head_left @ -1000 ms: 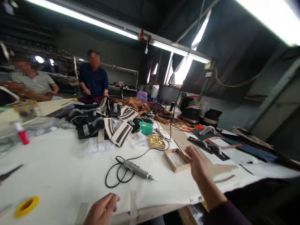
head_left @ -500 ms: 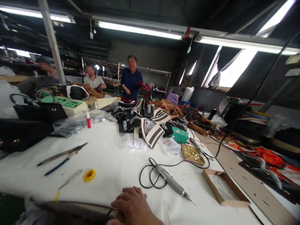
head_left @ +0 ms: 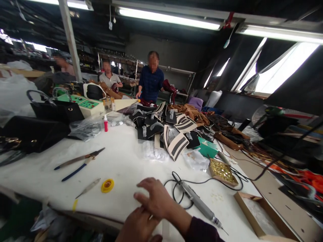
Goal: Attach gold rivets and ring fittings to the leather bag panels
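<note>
My right hand (head_left: 157, 198), coming from a dark sleeve, is over the near edge of the white table (head_left: 121, 161). Its fingers reach left, thumb and forefinger apart, with nothing held. Below and against it lies my left hand (head_left: 138, 224); its bent fingers are partly covered by the right hand, so their grip is hidden. Just right of the hands rests a grey corded electric screwdriver (head_left: 199, 200) with a thin tip. A yellow tape roll (head_left: 107, 185) lies to their left, beside a slim pointed tool (head_left: 88, 188) and long-nosed pliers (head_left: 80, 162) with blue handle ends.
Black and cream striped pieces (head_left: 176, 144) are heaped mid-table. A box of gold-coloured hardware (head_left: 222, 171) and a shallow cardboard tray (head_left: 262, 215) stand right. Black handbags (head_left: 32, 132), a red bottle (head_left: 105, 124) and a green-panelled machine (head_left: 88, 104) are left. Co-workers (head_left: 151, 80) are beyond.
The view has swung right to left, so the table things appear farther right. My right hand has lifted and spread its fingers, and more of both hands shows.
</note>
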